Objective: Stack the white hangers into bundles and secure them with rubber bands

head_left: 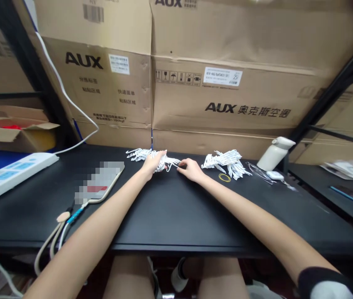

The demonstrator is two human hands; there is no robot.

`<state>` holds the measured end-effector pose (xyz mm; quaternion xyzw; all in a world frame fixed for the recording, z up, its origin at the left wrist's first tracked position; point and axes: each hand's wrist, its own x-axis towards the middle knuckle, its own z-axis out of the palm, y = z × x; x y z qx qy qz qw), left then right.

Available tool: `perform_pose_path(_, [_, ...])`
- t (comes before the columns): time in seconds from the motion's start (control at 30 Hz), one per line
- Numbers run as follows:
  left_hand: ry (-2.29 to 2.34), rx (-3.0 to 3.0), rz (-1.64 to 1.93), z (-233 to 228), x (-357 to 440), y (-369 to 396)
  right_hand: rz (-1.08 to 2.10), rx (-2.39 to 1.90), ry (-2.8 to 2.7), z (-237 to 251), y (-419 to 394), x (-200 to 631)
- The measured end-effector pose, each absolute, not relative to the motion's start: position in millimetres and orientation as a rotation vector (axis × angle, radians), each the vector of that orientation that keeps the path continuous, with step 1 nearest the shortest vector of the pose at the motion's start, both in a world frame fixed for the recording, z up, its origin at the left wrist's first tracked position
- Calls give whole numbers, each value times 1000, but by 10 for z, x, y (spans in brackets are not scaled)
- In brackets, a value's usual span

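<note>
So far we seem to be partway through these small white pieces: one heap of white pieces (226, 162) lies by itself to the right, well apart from our hands, with a yellow rubber band (225, 177) just beside it, while the bunch of white pieces (151, 156) on the left is the one we are handling. Our left hand (155, 162) is curled closed around that bunch near the back of the black table (176, 216); our right hand (189, 168) rests just beside it, fingertips pinched on what looks like a strand from it, though we cannot tell for sure. We judge the band not yet used. Cardboard boxes (226, 95) wall in the far edge; the wide bare stretch toward us leaves room, with a white bottle (275, 153) at the right.
</note>
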<state>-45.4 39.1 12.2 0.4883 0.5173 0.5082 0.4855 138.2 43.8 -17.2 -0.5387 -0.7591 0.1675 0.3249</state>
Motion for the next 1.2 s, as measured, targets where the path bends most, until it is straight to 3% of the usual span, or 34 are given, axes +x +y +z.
perform_pose_path(0.23, [1259,1256,1129,95,-396,355,621,-1444,-1949,-123,424,1633])
perform_pose_path(0.4, [1218,1390,1047,78,-271,247,953,-1220,-1625,-88,142,2026])
perform_pose_path(1.2, [1097,1597,962,54,8,-13,1247,-1092,-1650,34,-231,1990])
